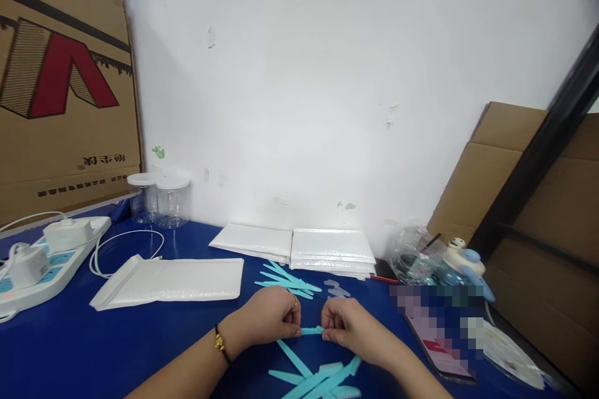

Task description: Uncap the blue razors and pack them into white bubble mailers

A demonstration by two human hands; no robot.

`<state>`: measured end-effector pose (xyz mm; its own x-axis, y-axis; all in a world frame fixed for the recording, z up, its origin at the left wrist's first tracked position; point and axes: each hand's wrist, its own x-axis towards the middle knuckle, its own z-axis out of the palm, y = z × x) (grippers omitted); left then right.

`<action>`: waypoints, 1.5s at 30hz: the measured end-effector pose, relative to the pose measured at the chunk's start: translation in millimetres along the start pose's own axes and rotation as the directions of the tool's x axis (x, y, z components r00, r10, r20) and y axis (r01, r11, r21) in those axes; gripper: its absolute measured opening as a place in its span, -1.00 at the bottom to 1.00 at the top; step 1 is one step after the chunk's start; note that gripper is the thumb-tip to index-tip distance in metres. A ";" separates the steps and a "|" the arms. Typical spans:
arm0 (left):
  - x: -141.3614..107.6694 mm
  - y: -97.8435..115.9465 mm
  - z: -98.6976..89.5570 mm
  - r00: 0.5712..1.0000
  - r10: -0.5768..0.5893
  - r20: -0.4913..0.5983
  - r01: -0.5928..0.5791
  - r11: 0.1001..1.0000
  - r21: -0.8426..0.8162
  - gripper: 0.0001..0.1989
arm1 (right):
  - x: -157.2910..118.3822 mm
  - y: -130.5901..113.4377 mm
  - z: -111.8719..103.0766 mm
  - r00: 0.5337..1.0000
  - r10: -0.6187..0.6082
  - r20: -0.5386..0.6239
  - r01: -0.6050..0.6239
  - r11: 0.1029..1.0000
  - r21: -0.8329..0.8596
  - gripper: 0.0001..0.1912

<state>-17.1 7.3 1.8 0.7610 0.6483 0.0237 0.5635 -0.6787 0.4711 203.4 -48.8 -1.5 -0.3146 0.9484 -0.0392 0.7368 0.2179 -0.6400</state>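
Observation:
A short turquoise strip is stretched level between my two hands. My left hand pinches its left end, and my right hand pinches its right end. Just below the hands lies a loose pile of turquoise strips, cut off by the bottom edge of the view. Beyond the hands a second fanned group of turquoise strips rests on the blue table. Small translucent pieces lie to the right of that group.
White padded envelopes lie stacked by the wall, with another envelope at left. Further left are two clear jars and a power strip. A phone and a plastic-wrapped bundle are at right.

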 end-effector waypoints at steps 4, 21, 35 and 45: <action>1.9 -0.8 -7.1 0.991 0.013 -0.131 0.006 0.989 0.148 -0.91 | 0.9 5.2 -8.3 0.999 -0.018 -0.043 0.019 1.000 0.021 -0.96; -9.4 5.1 -10.3 0.993 0.093 0.074 -0.083 0.988 -0.128 -0.73 | -13.0 -3.0 -18.4 0.972 -0.129 0.197 0.125 0.992 0.036 -0.71; -1.0 -1.1 -6.2 0.997 0.073 0.029 -0.072 0.997 -0.041 -0.86 | -3.5 -0.4 -18.1 0.988 -0.139 0.069 0.136 0.990 0.042 -0.88; 1.9 -27.7 -19.8 0.966 -0.064 -0.251 0.092 0.990 0.102 -0.69 | -10.5 21.5 -44.6 0.997 -0.047 -0.054 0.041 0.994 -0.097 -0.88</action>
<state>-37.6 34.2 6.2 0.6183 0.7563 0.2138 0.6613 -0.6476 0.3786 249.3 -43.8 19.3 -0.3161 0.9482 0.0322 0.7778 0.2785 -0.5634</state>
